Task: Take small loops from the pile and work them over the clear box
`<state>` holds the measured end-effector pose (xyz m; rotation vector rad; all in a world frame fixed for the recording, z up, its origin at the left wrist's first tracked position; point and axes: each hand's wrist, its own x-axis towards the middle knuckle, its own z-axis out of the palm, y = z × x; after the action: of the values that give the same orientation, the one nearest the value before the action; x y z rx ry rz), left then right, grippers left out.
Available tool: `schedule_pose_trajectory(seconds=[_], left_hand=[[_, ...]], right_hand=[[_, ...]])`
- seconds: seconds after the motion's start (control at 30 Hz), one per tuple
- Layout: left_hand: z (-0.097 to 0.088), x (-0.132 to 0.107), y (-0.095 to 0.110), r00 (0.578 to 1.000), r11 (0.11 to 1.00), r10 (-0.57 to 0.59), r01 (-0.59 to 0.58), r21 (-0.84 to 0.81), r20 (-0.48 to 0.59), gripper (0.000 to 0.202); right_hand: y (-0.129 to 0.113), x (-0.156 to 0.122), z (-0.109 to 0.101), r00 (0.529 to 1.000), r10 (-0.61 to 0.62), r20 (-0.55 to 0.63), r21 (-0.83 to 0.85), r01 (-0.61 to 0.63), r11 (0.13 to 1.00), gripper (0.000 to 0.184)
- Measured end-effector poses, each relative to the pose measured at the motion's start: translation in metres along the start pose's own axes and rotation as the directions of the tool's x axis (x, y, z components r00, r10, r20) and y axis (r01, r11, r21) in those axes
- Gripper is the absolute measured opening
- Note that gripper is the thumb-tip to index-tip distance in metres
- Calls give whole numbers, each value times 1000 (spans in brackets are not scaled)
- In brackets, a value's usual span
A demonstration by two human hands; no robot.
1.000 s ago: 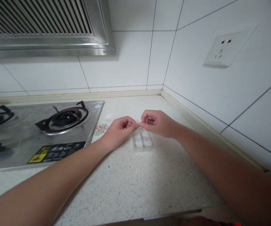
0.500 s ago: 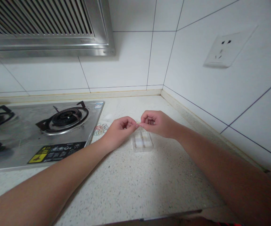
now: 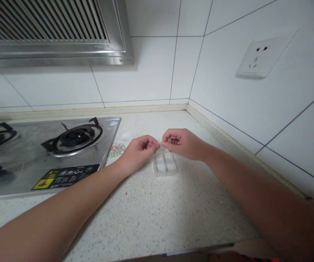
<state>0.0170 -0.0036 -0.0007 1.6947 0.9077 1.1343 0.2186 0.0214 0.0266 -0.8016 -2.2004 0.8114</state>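
Note:
My left hand (image 3: pixel 143 151) and my right hand (image 3: pixel 182 143) meet fingertip to fingertip above a clear plastic divided box (image 3: pixel 165 169). Pinched between the thumbs and forefingers of both is a small yellowish rubber band (image 3: pixel 159 142), mostly covered by the fingers. Behind my left wrist lies a pile of coloured rubber bands (image 3: pixel 116 150) on the counter. The box stands on the counter just under the hands, which hide its far end; it looks see-through, with long compartments.
A speckled pale countertop (image 3: pixel 151 214) runs under everything. On the left is a steel gas hob (image 3: pixel 26 149) with black burners, below a range hood (image 3: pixel 64 51). White tiled walls meet at the back corner; a socket (image 3: pixel 257 58) sits on the right wall.
Both hands stay over the box with almost no movement. A tiny gap between the fingertips shows slightly more of the yellowish band.

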Motion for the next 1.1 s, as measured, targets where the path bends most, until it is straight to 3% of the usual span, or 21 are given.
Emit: schedule_pose_trajectory(seconds=[1.1], left_hand=[[1,-1,3,999,1000,-29,29,8,-16,19]], right_hand=[[1,0,0,1000,-24,-9,-29,24,999,15]])
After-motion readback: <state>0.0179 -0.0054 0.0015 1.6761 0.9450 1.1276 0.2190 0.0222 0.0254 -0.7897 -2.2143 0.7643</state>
